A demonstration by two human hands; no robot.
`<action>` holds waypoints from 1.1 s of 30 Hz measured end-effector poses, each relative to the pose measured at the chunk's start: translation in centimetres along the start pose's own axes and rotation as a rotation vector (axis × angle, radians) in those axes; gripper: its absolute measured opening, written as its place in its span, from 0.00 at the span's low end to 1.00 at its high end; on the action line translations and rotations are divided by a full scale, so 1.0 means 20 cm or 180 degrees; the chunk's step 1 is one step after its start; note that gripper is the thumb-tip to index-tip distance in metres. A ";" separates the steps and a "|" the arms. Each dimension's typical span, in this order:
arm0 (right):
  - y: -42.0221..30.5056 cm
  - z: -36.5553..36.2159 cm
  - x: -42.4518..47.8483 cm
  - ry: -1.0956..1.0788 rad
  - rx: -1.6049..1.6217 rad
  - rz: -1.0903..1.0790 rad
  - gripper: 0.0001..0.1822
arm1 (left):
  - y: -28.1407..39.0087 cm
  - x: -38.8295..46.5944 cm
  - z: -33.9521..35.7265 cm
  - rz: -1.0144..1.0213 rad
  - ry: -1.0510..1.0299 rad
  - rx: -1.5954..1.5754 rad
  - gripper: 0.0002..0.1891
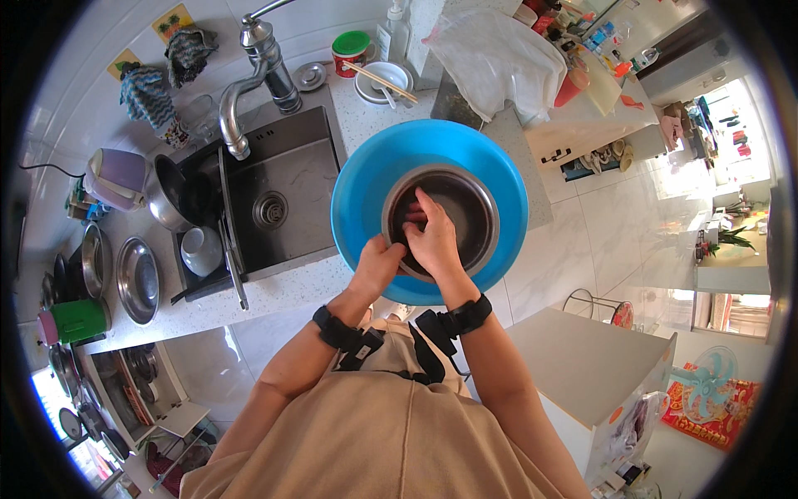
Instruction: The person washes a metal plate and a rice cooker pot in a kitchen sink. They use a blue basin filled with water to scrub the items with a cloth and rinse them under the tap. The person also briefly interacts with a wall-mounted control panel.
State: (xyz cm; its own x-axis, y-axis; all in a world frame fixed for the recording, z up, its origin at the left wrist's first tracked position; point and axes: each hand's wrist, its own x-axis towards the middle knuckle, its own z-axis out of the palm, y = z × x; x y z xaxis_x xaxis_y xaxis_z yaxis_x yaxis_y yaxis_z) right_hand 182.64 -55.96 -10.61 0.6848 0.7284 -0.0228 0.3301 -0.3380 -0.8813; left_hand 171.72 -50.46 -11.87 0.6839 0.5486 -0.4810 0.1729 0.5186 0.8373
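Note:
A round stainless steel bowl (486,201) is in a large blue plastic basin (365,168) at the counter's edge. Gripping the bowl's near-left rim is my left hand (379,265), its thumb over the edge. My right hand (430,234) reaches into the bowl with bent fingers, its fingertips over the dark interior. Whether those fingers hold anything cannot be told. Black straps with small devices are around both wrists.
Left of the basin is a steel sink (299,187) with a faucet (234,118) and a rack holding pans and a white bowl (201,251). Behind stand stacked bowls with chopsticks (380,82) and a green-lidded container (351,53). A white cabinet (586,355) stands at right.

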 end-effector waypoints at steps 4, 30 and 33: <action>0.02 0.00 -0.01 -0.0111 -0.0070 -0.0182 0.26 | 0.00 0.00 0.00 0.0004 -0.0068 0.0027 0.12; 0.02 -0.01 -0.01 -0.0153 0.0038 -0.0096 0.29 | 0.01 -0.01 -0.01 0.0008 -0.0134 0.0253 0.14; 0.03 -0.01 -0.01 -0.0222 0.0025 -0.0278 0.30 | -0.01 0.00 -0.01 0.0066 -0.0130 0.0171 0.13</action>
State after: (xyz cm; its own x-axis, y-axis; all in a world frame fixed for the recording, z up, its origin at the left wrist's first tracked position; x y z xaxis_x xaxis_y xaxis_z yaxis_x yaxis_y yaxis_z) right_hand 182.73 -56.41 -11.07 0.6068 0.7946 0.0216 0.3813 -0.2671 -0.8850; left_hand 171.55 -50.47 -12.18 0.7158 0.5312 -0.4533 0.1953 0.4709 0.8603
